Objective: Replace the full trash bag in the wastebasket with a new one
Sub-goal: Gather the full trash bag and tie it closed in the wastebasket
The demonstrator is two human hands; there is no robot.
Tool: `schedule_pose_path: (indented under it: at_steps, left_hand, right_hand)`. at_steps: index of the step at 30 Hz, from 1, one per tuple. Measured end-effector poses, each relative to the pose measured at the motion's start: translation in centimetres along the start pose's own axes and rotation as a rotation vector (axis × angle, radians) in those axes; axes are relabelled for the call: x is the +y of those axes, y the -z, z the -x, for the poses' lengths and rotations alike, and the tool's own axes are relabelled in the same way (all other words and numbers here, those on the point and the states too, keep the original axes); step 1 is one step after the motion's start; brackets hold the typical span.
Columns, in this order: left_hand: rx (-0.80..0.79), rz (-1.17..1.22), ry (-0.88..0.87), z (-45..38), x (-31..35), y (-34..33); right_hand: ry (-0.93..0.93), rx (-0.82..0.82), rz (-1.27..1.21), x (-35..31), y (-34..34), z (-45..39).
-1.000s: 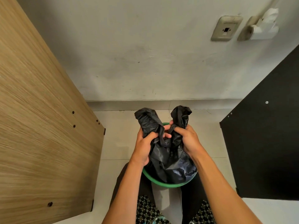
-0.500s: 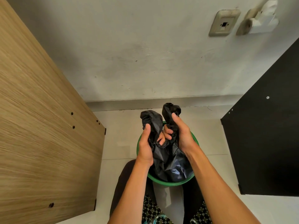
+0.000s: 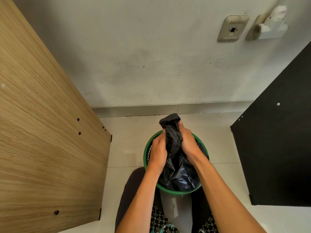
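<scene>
left hand fingers curled gripping black trash bag neck | right hand fingers clenched on same gathered neck | bag sits in green wastebasket on tiled floor

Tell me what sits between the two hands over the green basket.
In the head view, the gathered neck of the black trash bag lies between the left hand and the right hand; both grip it above the green basket.
</scene>
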State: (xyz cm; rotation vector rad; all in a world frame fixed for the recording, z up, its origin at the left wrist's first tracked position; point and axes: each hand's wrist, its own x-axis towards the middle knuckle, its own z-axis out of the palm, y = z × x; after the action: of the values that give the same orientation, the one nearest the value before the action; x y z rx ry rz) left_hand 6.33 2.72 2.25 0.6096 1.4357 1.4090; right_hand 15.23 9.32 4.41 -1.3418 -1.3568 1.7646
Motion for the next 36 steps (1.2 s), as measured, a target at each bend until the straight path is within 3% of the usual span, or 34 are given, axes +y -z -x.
schedule_pose_path:
  at_steps: [7, 10, 13, 16, 21, 30, 36]
  left_hand:
    - [-0.084, 0.152, 0.106, -0.5, 0.3, 0.6]
    - [0.003, 0.215, 0.177, -0.7, 0.4, 0.5]
    - [0.088, 0.245, 0.244, -0.6, 0.5, 0.5]
    - [0.074, 0.243, 0.260, -0.6, 0.7, 0.7]
    - [0.029, 0.184, 0.238, -0.2, 0.9, 0.4]
    - [-0.010, 0.135, 0.251, 0.5, 1.1, -0.1]
    - [-0.007, 0.111, 0.082, 1.2, -1.2, -0.1]
  right_hand:
    - [0.074, 0.075, -0.184, 0.1, 0.3, 0.3]
    - [0.097, 0.094, -0.131, -0.1, 0.4, 0.7]
    - [0.257, -0.074, 0.013, 0.3, 1.5, 1.7]
    - [0.471, -0.209, 0.195, 1.1, 2.3, 2.2]
    - [0.489, -0.106, 0.298, 1.4, 2.2, 1.7]
    - [0.393, 0.027, 0.125, 0.8, 1.7, 0.2]
    - [0.356, 0.266, 0.209, 1.8, 2.1, -1.1]
